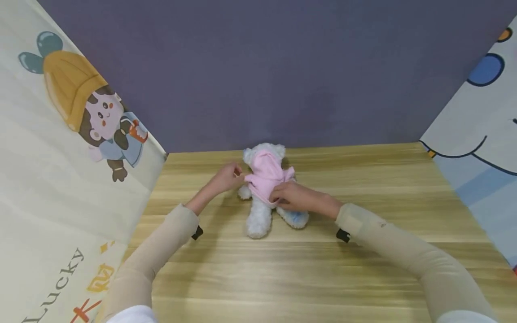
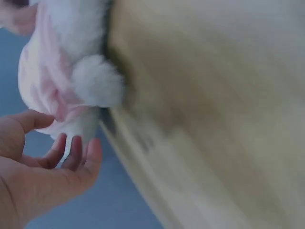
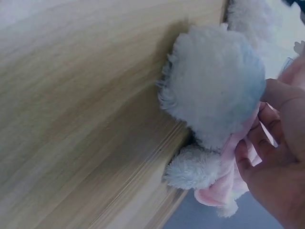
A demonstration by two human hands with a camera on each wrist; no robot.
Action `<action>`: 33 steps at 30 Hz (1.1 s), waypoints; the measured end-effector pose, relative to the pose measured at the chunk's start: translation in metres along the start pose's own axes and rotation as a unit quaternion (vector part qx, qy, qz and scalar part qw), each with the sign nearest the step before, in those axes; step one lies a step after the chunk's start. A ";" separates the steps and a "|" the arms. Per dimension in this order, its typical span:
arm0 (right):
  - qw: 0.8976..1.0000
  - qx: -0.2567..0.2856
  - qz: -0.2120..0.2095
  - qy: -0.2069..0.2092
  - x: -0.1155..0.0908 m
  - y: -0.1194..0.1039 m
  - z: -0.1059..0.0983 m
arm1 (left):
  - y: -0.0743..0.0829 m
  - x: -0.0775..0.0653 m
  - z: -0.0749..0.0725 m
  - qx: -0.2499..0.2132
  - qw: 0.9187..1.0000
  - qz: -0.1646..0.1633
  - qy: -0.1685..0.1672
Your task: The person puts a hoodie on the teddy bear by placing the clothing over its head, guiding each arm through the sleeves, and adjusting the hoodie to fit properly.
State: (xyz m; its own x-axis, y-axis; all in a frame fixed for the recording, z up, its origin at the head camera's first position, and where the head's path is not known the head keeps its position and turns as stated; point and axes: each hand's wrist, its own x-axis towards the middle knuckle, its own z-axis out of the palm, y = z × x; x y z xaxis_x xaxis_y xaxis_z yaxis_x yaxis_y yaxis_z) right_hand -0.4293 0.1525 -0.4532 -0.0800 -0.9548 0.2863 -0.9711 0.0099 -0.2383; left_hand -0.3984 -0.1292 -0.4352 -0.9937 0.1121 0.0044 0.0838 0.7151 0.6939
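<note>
A white plush bear (image 1: 259,217) with pale blue patches lies on the wooden table, head away from me and legs toward me. A pink hooded top (image 1: 268,179) covers its body, and the hood lies over part of its head. My right hand (image 1: 296,196) pinches the top's lower hem, above one leg; the right wrist view shows the fingers at the pink cloth. At the sleeve on the left is my left hand (image 1: 228,177), its thumb and fingers curved and apart in the left wrist view. Whether its thumb tip touches the cloth is unclear.
The wooden table (image 1: 258,269) meets a dark purple panel (image 1: 258,76) just behind the bear's head. Cartoon-printed sheets stand at both sides, a left sheet (image 1: 32,157) and a right sheet (image 1: 464,134). A black wrist strap piece (image 1: 343,235) shows under the right sleeve.
</note>
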 end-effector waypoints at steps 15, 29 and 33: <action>0.999 -0.018 -0.046 -0.021 -0.008 0.073 -0.026 | 0.023 0.057 0.032 -0.088 0.991 -0.012 0.100; 0.995 -0.059 -0.060 -0.059 -0.006 0.089 -0.033 | 0.039 0.065 -0.005 -0.173 0.977 -0.099 0.079; 0.995 -0.061 -0.061 -0.056 -0.008 0.088 -0.033 | 0.032 0.054 0.007 -0.152 0.983 -0.088 0.050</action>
State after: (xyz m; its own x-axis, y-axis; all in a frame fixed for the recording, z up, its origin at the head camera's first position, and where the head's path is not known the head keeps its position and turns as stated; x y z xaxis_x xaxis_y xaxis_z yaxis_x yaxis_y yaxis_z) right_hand -0.5218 0.1707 -0.4456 0.0595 -0.9781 0.1993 -0.9926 -0.0791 -0.0919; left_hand -0.4490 -0.0957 -0.4178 -0.9944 -0.0748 -0.0753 -0.1020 0.4760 0.8735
